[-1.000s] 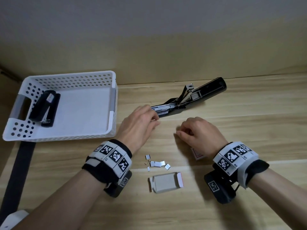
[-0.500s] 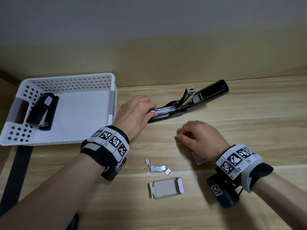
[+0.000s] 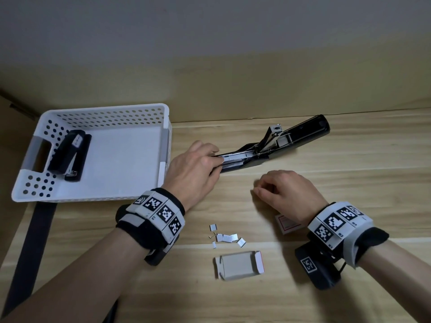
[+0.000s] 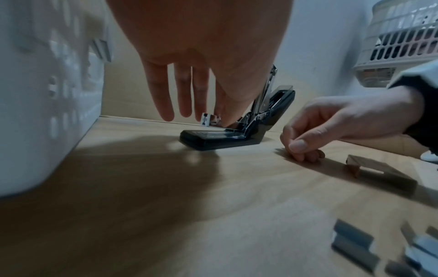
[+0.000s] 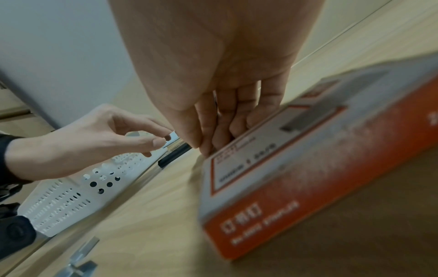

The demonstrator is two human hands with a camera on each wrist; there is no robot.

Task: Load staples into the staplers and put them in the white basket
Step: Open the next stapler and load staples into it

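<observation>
An open black stapler (image 3: 303,134) lies mid-table with its lid swung back and its metal magazine exposed. My left hand (image 3: 215,159) is at the magazine's front end, thumb and forefinger pinching it; the left wrist view shows the other fingers (image 4: 166,105) hanging straight above the stapler base (image 4: 213,138). My right hand (image 3: 256,192) rests on the table with fingers curled and thumb against the forefinger (image 4: 298,148); I see nothing in it. A second black stapler (image 3: 68,155) lies shut inside the white basket (image 3: 105,108) at the left.
Loose staple strips (image 3: 227,237) lie between my wrists, with an open grey box tray (image 3: 238,264) just nearer. A red and white staple box (image 3: 288,226) sits under my right wrist. The wall runs close behind the stapler.
My left hand has slid further onto the front end of the stapler's magazine. The right hand has stayed curled on the table.
</observation>
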